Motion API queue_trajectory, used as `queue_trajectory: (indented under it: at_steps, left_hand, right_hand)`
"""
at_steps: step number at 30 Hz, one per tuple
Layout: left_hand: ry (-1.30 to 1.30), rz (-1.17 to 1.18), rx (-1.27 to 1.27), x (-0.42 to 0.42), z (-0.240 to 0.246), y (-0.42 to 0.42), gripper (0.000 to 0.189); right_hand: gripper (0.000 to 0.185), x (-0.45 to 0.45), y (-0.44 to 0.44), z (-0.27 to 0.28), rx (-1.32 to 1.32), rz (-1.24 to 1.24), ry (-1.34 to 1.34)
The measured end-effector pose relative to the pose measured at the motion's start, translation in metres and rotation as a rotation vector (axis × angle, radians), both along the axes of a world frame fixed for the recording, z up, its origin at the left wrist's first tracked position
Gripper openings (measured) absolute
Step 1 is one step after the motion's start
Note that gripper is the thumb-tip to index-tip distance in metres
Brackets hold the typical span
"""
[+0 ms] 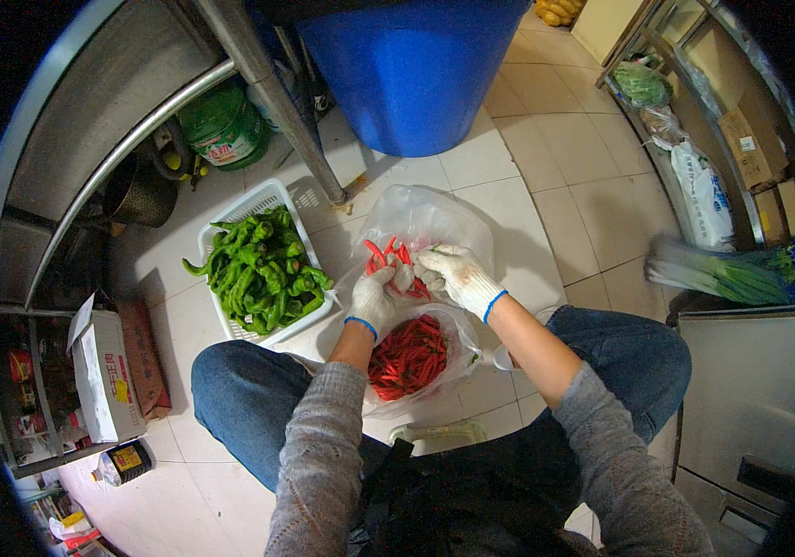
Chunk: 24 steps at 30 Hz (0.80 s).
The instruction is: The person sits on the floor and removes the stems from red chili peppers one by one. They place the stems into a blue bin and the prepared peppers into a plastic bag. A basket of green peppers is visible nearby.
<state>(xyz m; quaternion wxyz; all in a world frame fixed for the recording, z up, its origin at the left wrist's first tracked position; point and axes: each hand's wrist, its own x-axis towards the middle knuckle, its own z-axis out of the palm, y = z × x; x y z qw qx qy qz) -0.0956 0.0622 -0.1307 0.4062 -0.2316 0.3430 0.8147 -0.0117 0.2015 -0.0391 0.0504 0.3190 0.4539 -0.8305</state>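
My left hand, in a white knit glove with a blue cuff edge, grips several slim red chili peppers. Close beside it my right hand, gloved the same way, has its fingers pinched at a chili of this bunch. A bit of green stem shows at those fingertips; the rest of the pinch is hidden. Beneath the hands a clear plastic bag lies spread with red chilies in it. Nearer to me, another open plastic bag holds a heap of red chilies.
A white plastic basket of green peppers stands left. Beyond are a steel table leg, a green bucket and a large blue bin. Scallions lie at right, below a shelf. A dark bottle sits left.
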Motion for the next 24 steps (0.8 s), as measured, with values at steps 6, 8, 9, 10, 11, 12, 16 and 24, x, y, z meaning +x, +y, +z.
queue_trajectory:
  at_steps: [6, 8, 9, 10, 11, 12, 16, 24]
  left_hand:
    - [0.049, -0.104, -0.131, -0.002, 0.009, -0.005, 0.030]
    - [-0.019, -0.032, -0.068, 0.007, 0.033, 0.003, 0.030]
    - [-0.050, 0.006, -0.039, 0.011, 0.048, 0.004, 0.030]
    - [-0.035, -0.018, -0.050, 0.013, 0.060, 0.003, 0.030]
    - [-0.021, -0.044, -0.060, 0.015, 0.070, 0.002, 0.030]
    - [-0.004, -0.066, -0.069, 0.016, 0.076, 0.001, 0.030]
    - [0.088, -0.045, 0.034, 0.005, 0.041, -0.004, 0.025]
    - [0.127, -0.262, 0.308, 0.007, 0.059, -0.017, 0.027]
  right_hand:
    - [0.020, 0.002, 0.006, -0.016, 0.014, 0.056, 0.014]
    - [0.020, 0.005, 0.009, -0.016, 0.018, 0.037, 0.034]
    - [0.021, 0.007, 0.008, -0.015, 0.017, 0.028, 0.047]
    - [0.020, 0.007, 0.008, -0.013, 0.061, 0.035, 0.040]
    - [0.020, 0.007, 0.007, -0.012, 0.105, 0.041, 0.031]
    - [0.020, 0.005, 0.005, -0.010, 0.150, 0.050, 0.027]
    - [0.022, 0.001, -0.002, -0.016, 0.385, 0.122, 0.091]
    - [0.027, -0.001, -0.005, 0.012, 0.564, 0.348, 0.113]
